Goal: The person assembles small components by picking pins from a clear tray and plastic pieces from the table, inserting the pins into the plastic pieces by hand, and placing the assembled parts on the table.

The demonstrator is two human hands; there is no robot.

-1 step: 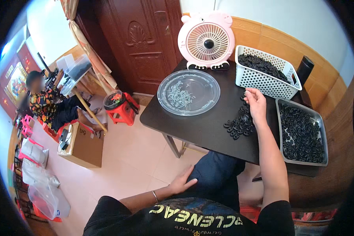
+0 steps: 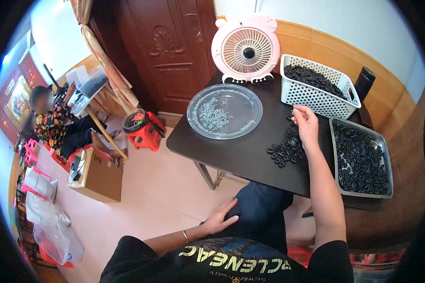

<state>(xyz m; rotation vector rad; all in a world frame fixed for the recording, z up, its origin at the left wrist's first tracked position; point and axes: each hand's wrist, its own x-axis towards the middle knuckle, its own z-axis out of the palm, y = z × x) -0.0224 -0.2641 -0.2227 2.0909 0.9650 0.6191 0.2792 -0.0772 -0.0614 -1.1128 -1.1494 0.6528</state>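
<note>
My right hand hovers at the far end of a loose pile of small black oval rings on the dark table. Its thumb and fingertips are pinched together; whatever they hold is too small to make out. Down on my thigh, in dark trousers, my left hand lies flat with its fingers stretched out, holding nothing. Left of the pile is a clear round plastic tray with many thin pale slivers in it. A white perforated basket of black pieces stands just beyond my right hand.
Right of my forearm, a metal tray holds many black rings. A pink fan and a black cylinder stand at the back. Leftward are a red stool, a cardboard box and a seated person at another table.
</note>
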